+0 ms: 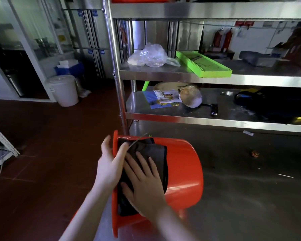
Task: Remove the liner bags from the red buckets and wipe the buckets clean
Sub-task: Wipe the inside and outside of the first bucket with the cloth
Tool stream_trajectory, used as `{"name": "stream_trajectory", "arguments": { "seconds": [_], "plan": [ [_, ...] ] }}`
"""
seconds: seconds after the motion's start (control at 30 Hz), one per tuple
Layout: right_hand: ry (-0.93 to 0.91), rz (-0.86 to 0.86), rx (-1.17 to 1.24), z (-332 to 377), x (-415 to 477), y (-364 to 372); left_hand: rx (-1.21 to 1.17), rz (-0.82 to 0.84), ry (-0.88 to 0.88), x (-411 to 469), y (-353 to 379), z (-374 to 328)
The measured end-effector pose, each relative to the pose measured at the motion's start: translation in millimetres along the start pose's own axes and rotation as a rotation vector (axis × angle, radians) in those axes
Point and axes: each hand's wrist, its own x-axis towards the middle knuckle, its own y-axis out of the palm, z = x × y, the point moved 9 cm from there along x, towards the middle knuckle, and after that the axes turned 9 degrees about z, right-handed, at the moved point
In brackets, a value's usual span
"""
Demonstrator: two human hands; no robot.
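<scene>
clear plastic bag | green tray | white lidded bin | pan

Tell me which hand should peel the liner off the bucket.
Left, probably. The left hand straddles the bucket rim, thumb on the folded-over liner, ready to pull. The right hand lies flat on the liner, better for bracing.

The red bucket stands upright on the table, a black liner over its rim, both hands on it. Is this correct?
Not upright: in the head view the bucket lies on its side on the table. The liner is over its rim; left hand and right hand are on it.
</scene>
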Motion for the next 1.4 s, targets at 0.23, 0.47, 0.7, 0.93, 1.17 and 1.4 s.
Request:
{"name": "stream_trajectory", "arguments": {
  "seconds": [0.23, 0.47, 0.7, 0.93, 1.17, 1.4],
  "plan": [
    [0.207, -0.046, 0.063, -77, -12, -19, 0.351, -0.048, -0.035, 10, 31, -30],
    [0.723, 0.141, 0.184, -229, -30, -20, 0.106, -0.049, 0.113, -22, 31, -15],
    [0.326, 0.079, -0.011, -98, 27, -21, 0.145, -0.017, 0.196, -18, 26, -3],
    [0.141, 0.050, 0.020, -56, 25, -6, 0.070, -0.074, 0.200, -20, 6, 23],
    [0.641, 0.127, 0.006, -203, -10, -18, 0.021, -0.088, 0.265, -36, 13, 35],
    [0.140, 0.079, 0.012, -37, 50, -9, 0.027, -0.090, 0.277, -39, 10, 34]
  ]
}}
